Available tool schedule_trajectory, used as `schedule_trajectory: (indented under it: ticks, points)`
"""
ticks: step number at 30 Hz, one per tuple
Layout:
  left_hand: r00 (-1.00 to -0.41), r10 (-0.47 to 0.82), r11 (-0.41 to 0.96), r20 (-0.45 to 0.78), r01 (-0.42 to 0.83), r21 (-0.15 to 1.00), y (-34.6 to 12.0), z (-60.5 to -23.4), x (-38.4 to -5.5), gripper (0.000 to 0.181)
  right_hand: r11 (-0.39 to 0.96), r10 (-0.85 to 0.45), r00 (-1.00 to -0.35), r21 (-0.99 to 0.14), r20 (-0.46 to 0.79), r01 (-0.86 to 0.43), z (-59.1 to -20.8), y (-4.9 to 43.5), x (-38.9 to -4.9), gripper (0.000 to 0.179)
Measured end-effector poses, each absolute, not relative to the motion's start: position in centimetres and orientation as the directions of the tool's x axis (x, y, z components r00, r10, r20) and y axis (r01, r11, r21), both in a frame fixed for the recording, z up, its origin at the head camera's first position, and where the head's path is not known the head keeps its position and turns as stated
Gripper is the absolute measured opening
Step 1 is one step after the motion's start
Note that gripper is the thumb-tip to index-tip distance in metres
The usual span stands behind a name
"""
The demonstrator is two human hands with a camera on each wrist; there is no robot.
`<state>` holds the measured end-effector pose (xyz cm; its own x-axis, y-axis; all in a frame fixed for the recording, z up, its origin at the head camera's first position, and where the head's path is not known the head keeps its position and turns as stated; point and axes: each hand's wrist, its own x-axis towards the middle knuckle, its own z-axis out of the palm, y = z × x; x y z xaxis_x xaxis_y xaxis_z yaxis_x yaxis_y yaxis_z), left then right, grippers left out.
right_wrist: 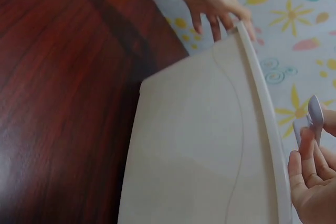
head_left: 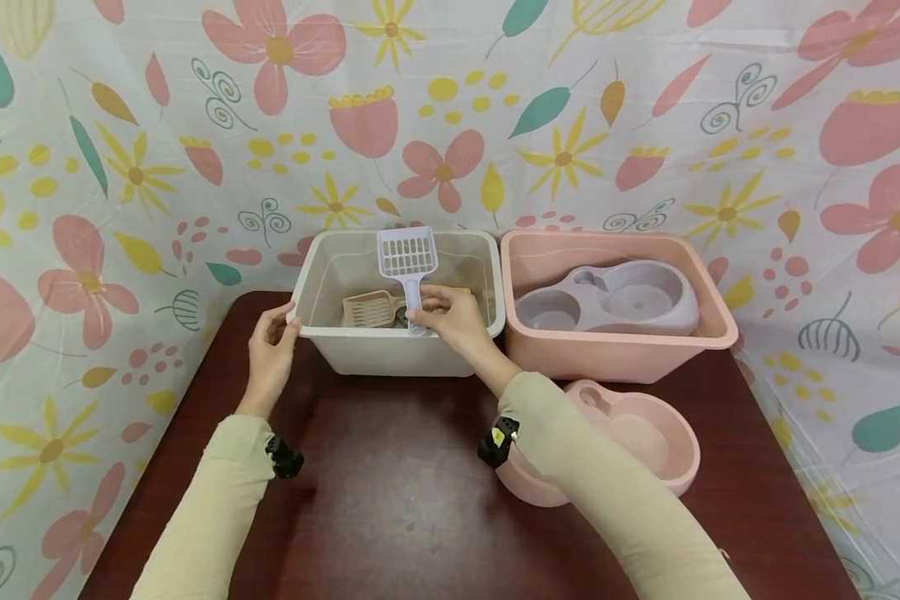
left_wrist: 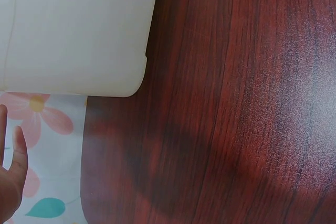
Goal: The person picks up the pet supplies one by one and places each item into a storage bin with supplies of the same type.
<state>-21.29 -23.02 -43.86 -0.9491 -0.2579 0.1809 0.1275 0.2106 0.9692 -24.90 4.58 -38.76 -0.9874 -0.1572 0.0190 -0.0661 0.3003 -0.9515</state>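
My right hand (head_left: 450, 315) pinches the handle of a pale lilac litter scoop (head_left: 411, 287), its slotted head raised above the back of the off-white litter box (head_left: 397, 354). At that box's left front corner, my left hand (head_left: 268, 350) holds the rim between thumb and fingers. A tan slotted scoop (head_left: 369, 310) lies inside the box, its handle partly hidden behind the lilac one. In the right wrist view, the lilac scoop (right_wrist: 315, 115) shows only edge-on between the fingertips. Only part of the left hand (left_wrist: 11, 182) appears in the left wrist view.
To the right stands a pink litter box (head_left: 607, 358) with a grey double pet bowl (head_left: 596, 296) inside. A pink double bowl (head_left: 663, 417) lies on the dark wooden table (head_left: 375, 500), partly behind my right sleeve. A flowered cloth (head_left: 450, 108) hangs behind.
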Motion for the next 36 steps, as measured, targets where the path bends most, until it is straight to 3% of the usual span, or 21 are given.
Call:
schedule_trajectory:
  ticks: [18,28,36]
  points:
    - [-0.953,-0.248,0.200,0.176,0.127,0.972,-23.0,-43.8,-21.1,0.037,0.381,-0.127,-0.992,-0.924,-0.007,-0.042,-39.7,4.7,-27.0,0.040]
    - [-0.948,-0.266,0.189,0.177,0.128,0.974,-22.9,-43.8,-21.2,0.037,0.398,-0.094,-0.992,-0.909,0.089,-0.119,-40.1,4.9,-26.8,0.034]
    - [-0.943,-0.274,0.175,0.187,0.143,0.974,-23.0,-44.0,-21.4,0.036,0.274,-0.017,-0.980,-0.942,0.199,-0.196,-40.5,4.7,-26.5,0.026]
